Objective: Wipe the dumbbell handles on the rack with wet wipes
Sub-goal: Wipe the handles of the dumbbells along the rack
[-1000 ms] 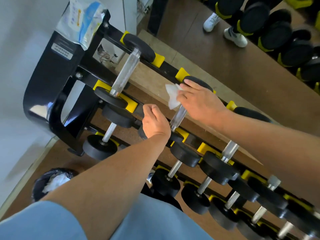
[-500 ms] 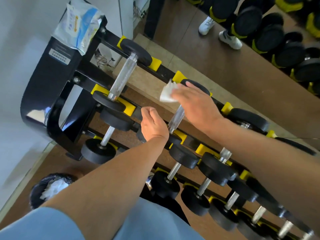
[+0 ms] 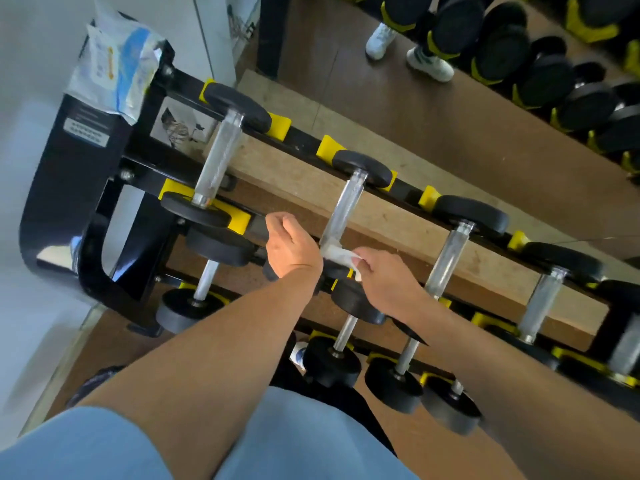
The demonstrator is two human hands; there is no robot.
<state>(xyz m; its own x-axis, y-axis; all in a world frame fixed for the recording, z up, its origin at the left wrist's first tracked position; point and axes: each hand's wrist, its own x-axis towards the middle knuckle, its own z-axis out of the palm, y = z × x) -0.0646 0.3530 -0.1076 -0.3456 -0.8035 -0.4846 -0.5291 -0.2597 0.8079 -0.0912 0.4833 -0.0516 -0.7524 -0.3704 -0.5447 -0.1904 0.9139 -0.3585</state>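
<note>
A black rack (image 3: 59, 188) with yellow cradles holds rows of black dumbbells with shiny metal handles. My right hand (image 3: 388, 282) presses a white wet wipe (image 3: 334, 252) around the near end of the second top-row dumbbell's handle (image 3: 344, 206). My left hand (image 3: 292, 245) is closed on that dumbbell's near black weight, which it mostly hides. The first dumbbell's handle (image 3: 218, 161) lies bare to the left, and a third handle (image 3: 448, 258) lies to the right.
A pack of wet wipes (image 3: 116, 69) lies on the rack's top left corner. A mirror behind the rack reflects more dumbbells and white shoes (image 3: 429, 65). Lower rows of dumbbells (image 3: 332, 362) stick out toward me. A dark bin (image 3: 93, 382) stands at the lower left.
My right hand has slid the wipe down the handle from its far end to its near end. The view has shifted so the rack sits lower and further right.
</note>
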